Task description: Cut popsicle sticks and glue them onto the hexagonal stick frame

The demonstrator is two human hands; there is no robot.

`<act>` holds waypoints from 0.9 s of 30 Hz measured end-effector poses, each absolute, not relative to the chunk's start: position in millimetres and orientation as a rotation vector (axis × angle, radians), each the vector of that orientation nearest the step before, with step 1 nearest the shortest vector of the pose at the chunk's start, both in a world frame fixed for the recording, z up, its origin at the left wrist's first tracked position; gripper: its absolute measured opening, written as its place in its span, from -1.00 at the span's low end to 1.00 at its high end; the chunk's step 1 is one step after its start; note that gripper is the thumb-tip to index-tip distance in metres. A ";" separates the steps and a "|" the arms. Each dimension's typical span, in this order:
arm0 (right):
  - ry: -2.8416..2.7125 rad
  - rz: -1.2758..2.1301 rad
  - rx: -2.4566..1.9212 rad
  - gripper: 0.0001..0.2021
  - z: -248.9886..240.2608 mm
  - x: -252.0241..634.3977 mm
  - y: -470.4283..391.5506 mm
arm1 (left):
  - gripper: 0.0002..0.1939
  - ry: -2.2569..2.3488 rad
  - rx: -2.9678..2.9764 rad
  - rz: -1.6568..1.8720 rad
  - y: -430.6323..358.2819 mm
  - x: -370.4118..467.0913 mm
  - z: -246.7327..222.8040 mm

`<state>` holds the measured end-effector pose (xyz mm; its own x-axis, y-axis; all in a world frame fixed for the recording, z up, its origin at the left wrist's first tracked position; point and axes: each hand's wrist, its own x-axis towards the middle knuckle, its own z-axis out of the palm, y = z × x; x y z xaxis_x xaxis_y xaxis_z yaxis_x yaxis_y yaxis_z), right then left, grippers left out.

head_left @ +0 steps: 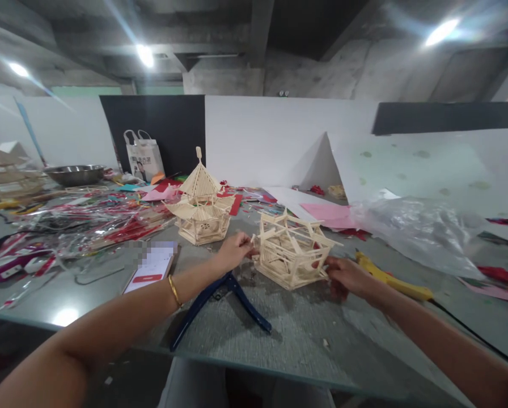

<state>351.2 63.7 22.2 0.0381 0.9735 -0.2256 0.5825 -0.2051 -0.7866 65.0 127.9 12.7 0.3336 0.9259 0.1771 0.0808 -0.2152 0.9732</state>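
Note:
An unfinished-looking pavilion frame [294, 249] of thin pale wooden sticks, open at the top, rests on the grey table in front of me. My left hand [237, 249] pinches at its left corner, and a short pale stick end shows above the fingertips. At the lower right edge, my right hand [343, 275] has its fingers curled around the frame's side; some fingertips are hidden. Behind my left hand stands a roofed stick pavilion [203, 207] with a pointed top. Dark blue-handled pliers [220, 297] lie with handles spread below my left wrist.
A yellow glue gun [392, 277] with a black cord lies beside my right forearm. A phone [152, 266] is left of my left hand. Plastic-wrapped material [109, 221] clutters the left; a clear plastic bag [415, 226] sits right. A metal bowl [75, 174] stands far left.

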 end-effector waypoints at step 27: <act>-1.609 0.881 -1.792 -0.94 0.1 381.9 85.1 | -0.80 1.113 2.127 0.964 52.3 38.5 41.2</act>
<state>381.9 85.1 0.1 0.0597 0.9933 -0.0985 0.6182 -0.1143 -0.7777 38.5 52.3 41.2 0.4008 0.8508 0.3399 0.4582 -0.5075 0.7297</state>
